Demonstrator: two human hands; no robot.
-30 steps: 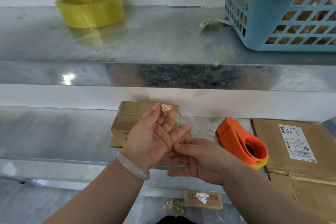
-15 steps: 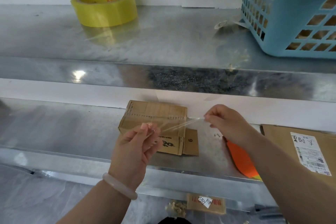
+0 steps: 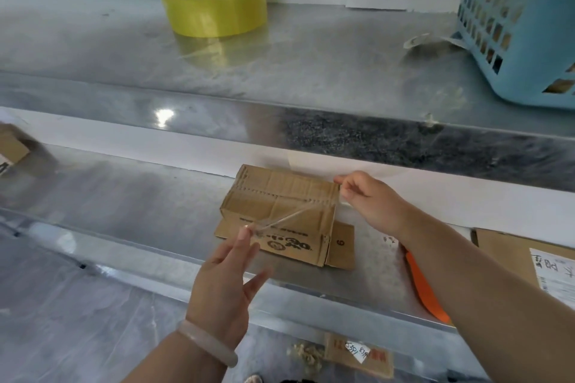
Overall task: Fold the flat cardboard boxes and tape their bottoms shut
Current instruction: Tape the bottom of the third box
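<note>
Clear tape strip [image 3: 289,218] stretched over the cardboard box [image 3: 280,193].
Left hand [image 3: 224,283] pinches its near end, other fingers spread; right hand [image 3: 370,202] pinches the far end.

The small cardboard box [image 3: 280,202] at the back of the lower shelf [image 3: 124,196] carries one digit on its side flap [image 3: 341,242], a 6 as seen from here. The dark print and round logo on its near face stand upside down and unreadable. The yellow tape roll [image 3: 214,9] on the upper shelf [image 3: 311,56] has red print on its core, too small to read. At the lower shelf's right edge, a white shipping label [image 3: 557,270] on flat cardboard [image 3: 504,255] shows handwritten characters and a barcode. Below the shelf's front edge, a white sticker [image 3: 361,354] on a cardboard scrap [image 3: 382,364] bears handwritten digits, unclear
</note>
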